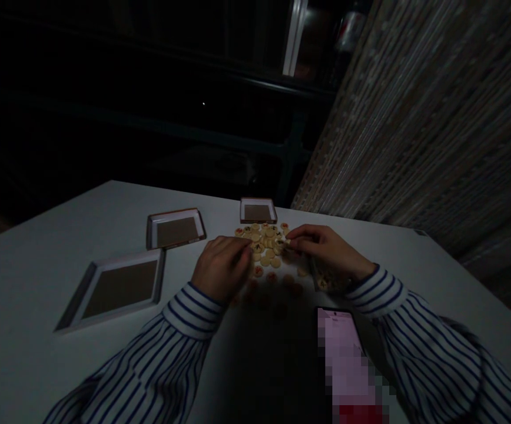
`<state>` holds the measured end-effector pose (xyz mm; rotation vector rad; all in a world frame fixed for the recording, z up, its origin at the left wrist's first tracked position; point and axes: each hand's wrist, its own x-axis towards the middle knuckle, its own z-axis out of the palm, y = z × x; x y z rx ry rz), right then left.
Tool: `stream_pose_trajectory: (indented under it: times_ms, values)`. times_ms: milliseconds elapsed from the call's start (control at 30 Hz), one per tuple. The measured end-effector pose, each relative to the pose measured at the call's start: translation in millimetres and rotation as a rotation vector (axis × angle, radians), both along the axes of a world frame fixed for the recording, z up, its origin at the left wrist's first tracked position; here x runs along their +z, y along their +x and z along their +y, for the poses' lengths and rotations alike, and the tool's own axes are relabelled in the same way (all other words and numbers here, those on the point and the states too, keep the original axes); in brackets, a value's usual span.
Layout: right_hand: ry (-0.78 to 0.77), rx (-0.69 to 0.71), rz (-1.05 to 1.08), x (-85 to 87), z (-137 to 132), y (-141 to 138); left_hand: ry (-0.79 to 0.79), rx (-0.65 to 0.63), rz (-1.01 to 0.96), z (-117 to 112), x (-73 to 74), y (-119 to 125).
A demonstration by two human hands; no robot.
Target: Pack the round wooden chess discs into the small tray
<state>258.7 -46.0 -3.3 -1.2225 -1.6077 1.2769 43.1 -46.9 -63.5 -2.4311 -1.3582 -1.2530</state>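
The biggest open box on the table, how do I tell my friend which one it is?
Find the white table, then the left hand. Left of that hand lies the biggest box, open, with a brown bottom. It's nearer the person, and looks bigger, than the middle box just behind it and the far box beyond the round pieces.

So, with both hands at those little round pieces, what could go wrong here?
The left hand or right hand might scatter the loose round pieces. The right sleeve could nudge the phone lying close by. And the shadowed pieces are so dim that their marks might be misread.
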Motion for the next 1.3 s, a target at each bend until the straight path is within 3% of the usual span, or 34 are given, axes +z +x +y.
stream_pose_trajectory:
  times_ms: [267, 467, 667, 800, 1000, 1100, 1300]
  values:
    - [-0.121, 0.04, 0.025, -14.8, -14.2, -16.2, 0.056, -0.207, -0.025, -14.0, -1.3, 20.1]
    - [-0.153, 0.04, 0.08, -22.9, -15.2, -22.7, 0.05, -0.19, -0.031, -16.3, -0.7, 23.8]
    - [-0.029, -0.009, 0.05, -19.5, -25.2, -8.1, 0.039, -0.143, -0.086, -16.1, -1.8, 22.7]
    - [-0.008, -0.09, -0.064, -21.6, -38.4, 18.1, 0.02, -0.094, -0.08, -16.1, -2.2, 21.9]
    - [0.155, -0.264, -0.15, -39.0, -52.7, 57.3, -0.015, -0.061, -0.046, -17.1, -1.2, 21.6]
    - [0.238, -0.423, -0.156, -49.5, -55.8, 69.7, -0.03, -0.054, -0.026, -17.5, -1.1, 22.3]
    - [0.379, -0.613, -0.203, -57.7, -59.3, 83.8, -0.044, -0.091, -0.043, -17.3, -2.0, 22.0]
